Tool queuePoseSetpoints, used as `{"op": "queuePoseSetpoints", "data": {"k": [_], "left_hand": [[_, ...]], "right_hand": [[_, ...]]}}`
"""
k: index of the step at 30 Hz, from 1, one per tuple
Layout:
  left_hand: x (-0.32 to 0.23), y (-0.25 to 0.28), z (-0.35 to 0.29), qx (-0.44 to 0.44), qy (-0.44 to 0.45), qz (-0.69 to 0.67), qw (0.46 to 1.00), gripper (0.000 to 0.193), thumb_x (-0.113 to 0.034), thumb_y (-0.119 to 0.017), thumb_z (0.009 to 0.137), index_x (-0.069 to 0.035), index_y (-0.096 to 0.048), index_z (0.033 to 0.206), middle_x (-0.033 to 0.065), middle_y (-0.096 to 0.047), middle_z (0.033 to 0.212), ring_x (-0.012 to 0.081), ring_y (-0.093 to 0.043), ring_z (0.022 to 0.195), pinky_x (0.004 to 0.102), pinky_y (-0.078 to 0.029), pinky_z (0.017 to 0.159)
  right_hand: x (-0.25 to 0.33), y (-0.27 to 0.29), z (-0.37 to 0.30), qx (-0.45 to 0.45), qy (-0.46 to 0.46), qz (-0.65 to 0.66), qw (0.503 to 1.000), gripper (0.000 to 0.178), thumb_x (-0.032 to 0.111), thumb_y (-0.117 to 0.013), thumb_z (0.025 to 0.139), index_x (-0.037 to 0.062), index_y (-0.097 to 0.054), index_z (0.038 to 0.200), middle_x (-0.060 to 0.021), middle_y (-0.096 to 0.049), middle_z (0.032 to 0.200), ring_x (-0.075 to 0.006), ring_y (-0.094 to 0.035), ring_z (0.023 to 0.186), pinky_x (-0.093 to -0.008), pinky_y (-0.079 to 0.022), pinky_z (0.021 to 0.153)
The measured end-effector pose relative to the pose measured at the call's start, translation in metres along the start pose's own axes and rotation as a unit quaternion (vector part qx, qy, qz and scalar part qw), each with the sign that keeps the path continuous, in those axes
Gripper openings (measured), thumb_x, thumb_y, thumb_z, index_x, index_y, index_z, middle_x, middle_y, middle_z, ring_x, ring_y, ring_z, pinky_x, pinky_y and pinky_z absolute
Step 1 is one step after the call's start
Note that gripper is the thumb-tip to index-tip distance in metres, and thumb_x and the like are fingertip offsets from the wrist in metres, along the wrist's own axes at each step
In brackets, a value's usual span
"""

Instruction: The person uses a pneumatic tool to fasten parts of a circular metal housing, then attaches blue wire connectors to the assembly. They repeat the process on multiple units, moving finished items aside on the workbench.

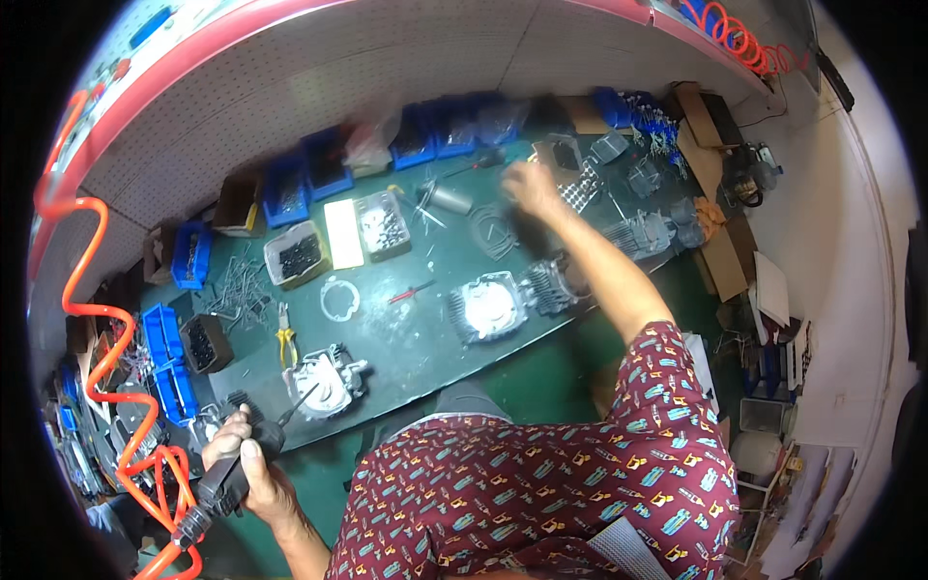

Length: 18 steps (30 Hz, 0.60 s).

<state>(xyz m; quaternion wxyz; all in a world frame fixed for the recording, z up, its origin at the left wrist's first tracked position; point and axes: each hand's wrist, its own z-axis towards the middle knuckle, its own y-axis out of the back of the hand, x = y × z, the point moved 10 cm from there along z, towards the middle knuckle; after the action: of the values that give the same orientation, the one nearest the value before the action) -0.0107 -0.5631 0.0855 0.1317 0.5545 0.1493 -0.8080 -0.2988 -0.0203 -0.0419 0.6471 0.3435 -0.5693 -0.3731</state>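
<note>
while my left hand [246, 464] at seven o'clock grips a black air tool [232, 474], my right hand [532, 186], stretched to twelve o'clock, is blurred, grip unclear, near blue bins [324, 164] and a white card [343, 233].

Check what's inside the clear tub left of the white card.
The clear tub holds a heap of small dark metal parts; too blurred to tell their kind. The tub's bottom is covered.

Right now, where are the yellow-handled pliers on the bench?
In the head view, the yellow-handled pliers lie on the left part of the green bench, between the white ring gasket and the black box of parts.
</note>
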Motion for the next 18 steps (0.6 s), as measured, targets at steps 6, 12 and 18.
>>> {"op": "queuePoseSetpoints", "data": {"k": [6,12,18], "left_hand": [[0.003,-0.09,0.002,-0.015,0.035,0.056,0.998,0.025,-0.013,-0.068,0.085,-0.006,-0.048,0.099,0.0106,-0.056,0.093,0.0278,-0.057,0.1,0.0538,-0.042,0.105],[-0.002,-0.096,-0.015,-0.036,0.062,0.095,0.993,0.025,-0.011,-0.068,0.083,-0.007,-0.048,0.097,0.0094,-0.056,0.09,0.0262,-0.057,0.094,0.0543,-0.042,0.105],[-0.012,-0.091,-0.024,-0.048,0.048,0.097,0.993,0.027,-0.006,-0.071,0.083,-0.005,-0.052,0.102,0.0125,-0.061,0.094,0.0284,-0.06,0.096,0.0555,-0.045,0.102]], "right_hand": [[-0.184,-0.073,0.009,0.254,-0.15,-0.223,0.929,0.022,0.008,-0.062,0.091,0.0059,-0.073,0.11,-0.0211,-0.068,0.119,-0.0368,-0.066,0.112,-0.0453,-0.055,0.094],[-0.165,-0.142,0.014,0.306,-0.066,-0.257,0.914,0.023,0.005,-0.058,0.091,0.0059,-0.072,0.11,-0.0208,-0.068,0.119,-0.036,-0.066,0.114,-0.0444,-0.055,0.093],[-0.173,-0.182,0.014,0.325,-0.018,-0.308,0.894,0.026,0.007,-0.051,0.091,0.0048,-0.072,0.106,-0.0198,-0.069,0.117,-0.0379,-0.068,0.108,-0.0481,-0.056,0.089]]}}
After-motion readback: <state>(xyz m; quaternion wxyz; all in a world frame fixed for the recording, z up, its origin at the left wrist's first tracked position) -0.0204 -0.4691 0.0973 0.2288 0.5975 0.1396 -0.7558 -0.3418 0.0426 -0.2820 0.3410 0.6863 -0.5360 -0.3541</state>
